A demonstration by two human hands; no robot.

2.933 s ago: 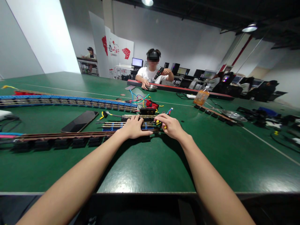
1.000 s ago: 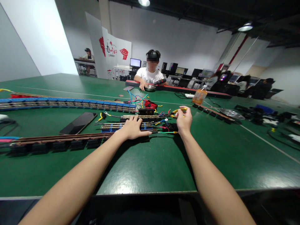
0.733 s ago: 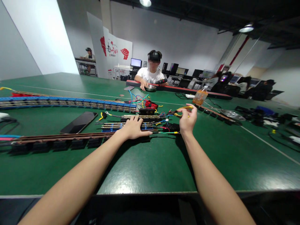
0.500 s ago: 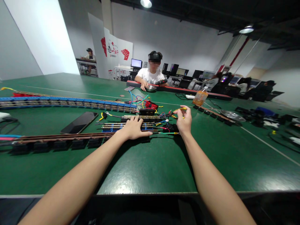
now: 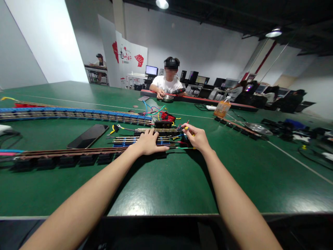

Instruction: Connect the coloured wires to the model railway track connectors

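Observation:
My left hand (image 5: 148, 143) lies with fingers spread across short strips of metal bars, pressing down on them. The nearer strip (image 5: 125, 140) has brass-coloured bars on blue supports; the one behind (image 5: 166, 131) has a dark base. My right hand (image 5: 199, 139) is closed around pliers with yellow handles (image 5: 186, 128), at the right ends of the strips. Their jaws are too small and covered to make out clearly. A green wire (image 5: 183, 148) and thin red wires run near that hand's fingers, and my fingers hide part of the wiring.
A long brown-railed strip (image 5: 65, 152) on black blocks lies at left, with a phone (image 5: 88, 136) behind it. Farther back are a curved blue track (image 5: 78, 114) and a black box (image 5: 163, 124). An orange-filled bottle (image 5: 222, 109) stands right; a person (image 5: 168, 81) sits opposite at a metal bowl (image 5: 168, 98).
My right hand has moved left and turned over with the pliers, bringing it closer to the strip ends. My left hand has stayed in place.

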